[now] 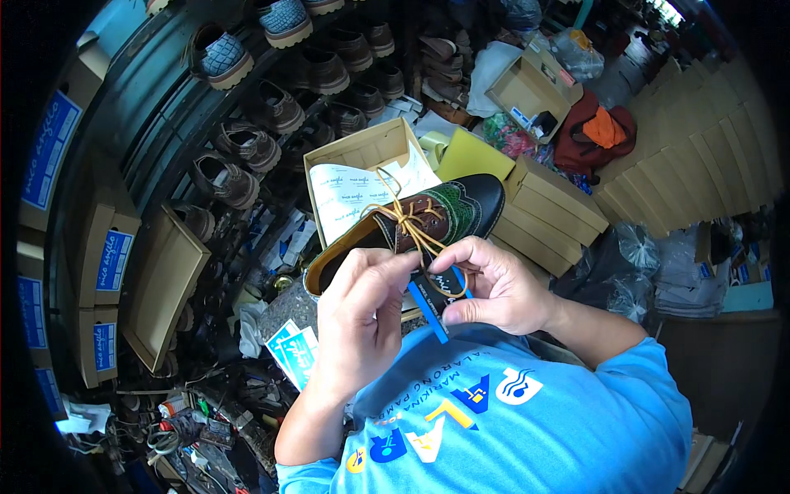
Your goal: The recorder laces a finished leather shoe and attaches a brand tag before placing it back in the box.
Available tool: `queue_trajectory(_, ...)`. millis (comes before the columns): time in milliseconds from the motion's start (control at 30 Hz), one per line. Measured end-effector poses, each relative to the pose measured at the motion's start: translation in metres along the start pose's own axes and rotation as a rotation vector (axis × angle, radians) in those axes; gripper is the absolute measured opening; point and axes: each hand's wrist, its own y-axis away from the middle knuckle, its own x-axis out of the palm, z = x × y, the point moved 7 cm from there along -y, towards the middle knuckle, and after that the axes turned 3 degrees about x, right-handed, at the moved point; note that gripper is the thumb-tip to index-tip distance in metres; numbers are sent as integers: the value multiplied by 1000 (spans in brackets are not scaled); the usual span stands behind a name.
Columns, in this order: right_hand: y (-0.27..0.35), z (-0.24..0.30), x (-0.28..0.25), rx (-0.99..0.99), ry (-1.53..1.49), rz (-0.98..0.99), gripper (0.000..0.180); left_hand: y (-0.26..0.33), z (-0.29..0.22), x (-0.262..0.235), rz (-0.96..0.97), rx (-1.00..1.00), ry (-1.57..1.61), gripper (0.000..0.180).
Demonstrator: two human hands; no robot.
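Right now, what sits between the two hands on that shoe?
Head view: between left hand and right hand lie the shoe's tan laces and a blue tag.

The left hand (362,296) covers the heel end of the brogue shoe (428,222), so the back of the shoe cannot be seen. A blue tag (429,311) pokes out between the left hand and the right hand (494,288), most of it tucked behind the fingers. The tan lace (411,218) disappears under the right thumb, and whether it is pinched or only touched is unclear. The open shoebox (362,156) behind is partly blocked by the shoe. At the top edge of the frame, the grey woven shoes (284,18) are cut off. The clutter at lower left (181,428) is too small to make out.
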Motion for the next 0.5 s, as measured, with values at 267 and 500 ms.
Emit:
queue_trajectory(267, -17, 22, -7, -80, 179, -149, 31, 14, 20, -10, -98, -53, 236, 50)
queue_trajectory(500, -24, 34, -9, -228, 337, -200, 14, 17, 15, -11, -102, 10, 192, 52)
